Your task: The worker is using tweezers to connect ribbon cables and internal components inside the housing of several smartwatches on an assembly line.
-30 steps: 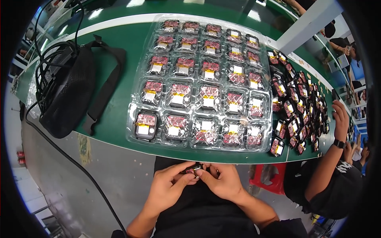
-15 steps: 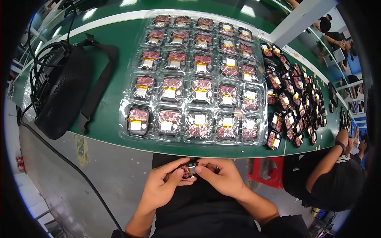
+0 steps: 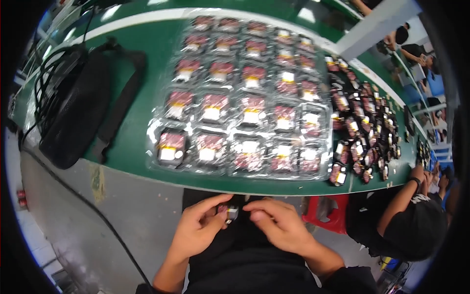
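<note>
Just below the table edge, my left hand grips a small smartwatch-like module with a red circuit board and a silvery-white patch. Thumb and fingers close around its left side. To the right of it, my right hand is apart from the module, fingers stretched out and seemingly holding nothing. On the table ahead lies a clear plastic tray with rows of similar modules in its pockets. The picture is blurred, so fine details of the held module cannot be made out.
A heap of loose modules covers the table right of the tray. At the left lies a black bag with cables and a strap. A red stool and a co-worker in black are at the right. A black cable runs down the left side.
My right hand has let go of the module and moved slightly right, its fingers opening. The module stays in my left hand, now turned a little. The whole view has shifted slightly.
</note>
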`<state>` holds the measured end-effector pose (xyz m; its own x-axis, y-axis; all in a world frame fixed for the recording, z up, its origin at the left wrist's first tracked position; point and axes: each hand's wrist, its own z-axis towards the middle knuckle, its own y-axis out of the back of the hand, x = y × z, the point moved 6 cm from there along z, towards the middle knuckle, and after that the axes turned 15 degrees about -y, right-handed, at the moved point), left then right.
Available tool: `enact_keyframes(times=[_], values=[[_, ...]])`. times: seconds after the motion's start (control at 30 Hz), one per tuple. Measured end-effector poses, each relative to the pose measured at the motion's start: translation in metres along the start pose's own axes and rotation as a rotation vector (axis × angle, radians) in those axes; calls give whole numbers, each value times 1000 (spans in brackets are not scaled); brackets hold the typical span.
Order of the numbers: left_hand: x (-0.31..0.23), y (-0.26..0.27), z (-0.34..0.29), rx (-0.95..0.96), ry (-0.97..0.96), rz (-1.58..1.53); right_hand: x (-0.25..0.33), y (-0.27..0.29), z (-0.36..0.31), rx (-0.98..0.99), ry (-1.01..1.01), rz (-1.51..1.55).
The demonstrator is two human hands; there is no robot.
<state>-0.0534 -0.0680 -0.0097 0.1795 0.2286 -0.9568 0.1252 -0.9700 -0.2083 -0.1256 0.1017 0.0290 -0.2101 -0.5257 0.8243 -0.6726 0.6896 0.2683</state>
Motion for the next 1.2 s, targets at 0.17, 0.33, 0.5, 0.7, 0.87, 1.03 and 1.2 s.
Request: enact_keyframes(times=[0.17,0.33,0.5,0.7,0.87,1.03,1.2], values=[[-5,-2,-8,78,20,160,3,-12,2,117,35,38],[-11,-4,-16,54,17,-116,13,-6,-16,72,150,-74],[-3,-32,-17,141,-31,-421,31,19,-37,-19,217,20],[-29,-56,-5,-12,-460,-427,28,30,-38,1,-34,196],[-23,-42,6,220,-465,-183,3,11,-30,183,-101,141],[-27,-22,0,76,-566,-66,-8,-25,-14,309,-207,494],[-23,-16,-3,178,-698,81,-16,-52,-8,586,-460,761]])
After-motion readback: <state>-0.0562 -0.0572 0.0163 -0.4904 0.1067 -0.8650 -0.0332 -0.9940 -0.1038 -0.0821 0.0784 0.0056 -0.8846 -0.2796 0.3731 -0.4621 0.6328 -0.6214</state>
